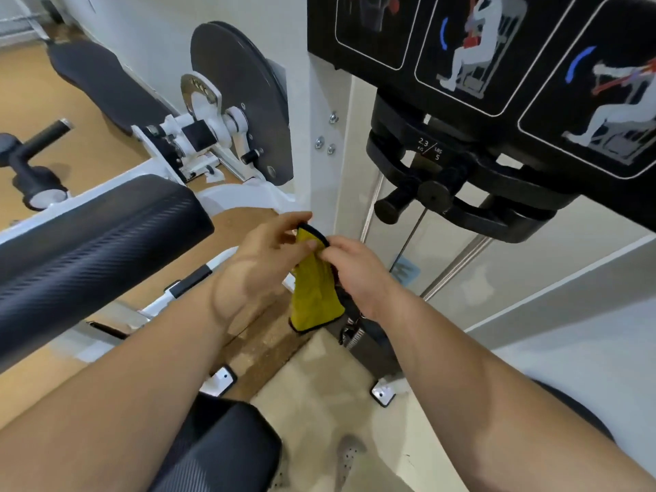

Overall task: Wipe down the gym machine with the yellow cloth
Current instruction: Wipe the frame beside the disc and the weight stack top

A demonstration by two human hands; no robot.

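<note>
Cloth: I have the yellow cloth (314, 296) up between both hands. It hangs free just below my fingertips, and as far as I can see it touches no part of the gym machine (321, 101).
Left hand: my left hand (262, 253) pinches the black-trimmed top hem, with the fingers curled over it and the thumb pressed in from below.
Right hand: my right hand (351, 268) grips the same hem just beside the left fingertips, its fingers bent tight on the trim.
Handling: it looks soft, light and limp. It drapes and creases under its own weight, so I can't count on any stiffness. I judge a pinch will hold it without slipping, but it will bunch.
Where to hold: two points on the hem work for spreading it out. For wiping, I'd lay it flat under the fingers or gather it into the palm.
Long axis: close to vertical, running straight down from the fingers, with the bottom hem farthest from them.
Facing: one broad face is turned toward me, with lengthwise folds.
Nearest surface: the white upright sits just beyond the fingertips, and the black roller pad (88, 236) is well off to the left of the left hand.
</note>
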